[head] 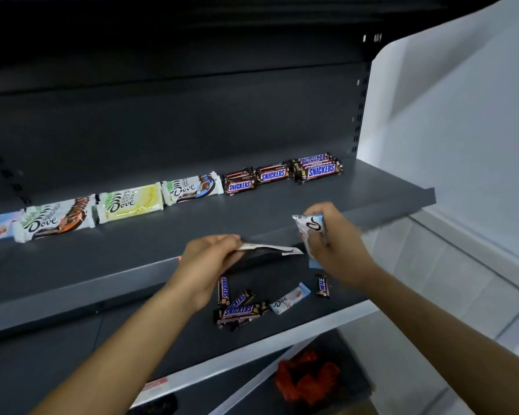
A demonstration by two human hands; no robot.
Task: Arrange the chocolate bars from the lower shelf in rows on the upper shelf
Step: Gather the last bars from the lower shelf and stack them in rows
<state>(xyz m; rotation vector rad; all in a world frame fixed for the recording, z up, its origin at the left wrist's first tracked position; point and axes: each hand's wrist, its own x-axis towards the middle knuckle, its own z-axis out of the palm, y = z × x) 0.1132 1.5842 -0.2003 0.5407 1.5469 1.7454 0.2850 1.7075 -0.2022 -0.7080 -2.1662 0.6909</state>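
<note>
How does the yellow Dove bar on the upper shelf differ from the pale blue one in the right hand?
The yellow Dove bar lies flat on the upper shelf, untouched; the pale blue Dove bar stands nearly upright, gripped by the right hand. Wrappers: yellow versus pale blue. Both are wrapped bars.

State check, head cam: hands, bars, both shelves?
left hand: grips a flat bar, seen edge-on
right hand: grips a pale blue Dove bar, upright
upper shelf row: Dove bars flat, Snickers stacked at right
lower shelf Snickers pile: loose, jumbled
lower shelf Dove bar: lying loose
</note>
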